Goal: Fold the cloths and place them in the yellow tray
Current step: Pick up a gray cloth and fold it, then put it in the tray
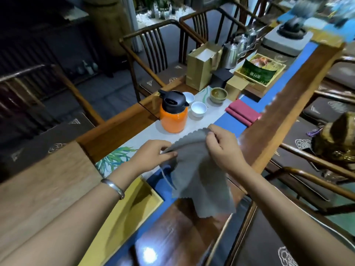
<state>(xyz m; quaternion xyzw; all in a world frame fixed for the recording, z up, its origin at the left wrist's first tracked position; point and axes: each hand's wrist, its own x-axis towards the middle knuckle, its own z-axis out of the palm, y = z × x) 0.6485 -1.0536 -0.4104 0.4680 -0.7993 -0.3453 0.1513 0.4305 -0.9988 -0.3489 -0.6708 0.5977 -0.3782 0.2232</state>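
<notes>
Both hands hold a grey cloth (pixel 194 169) up over the near edge of the table (pixel 119 129). The left hand (pixel 151 154) pinches its scalloped top edge at the left corner, and the right hand (pixel 222 148) pinches the same edge at the right corner, so the cloth hangs down loose between them. The yellow tray (pixel 123 217) lies at about 7 o'clock from the cloth, under the left forearm. A folded red cloth (pixel 243 112) rests at 1 o'clock, an orange flask (pixel 173 116) at 11 o'clock.
</notes>
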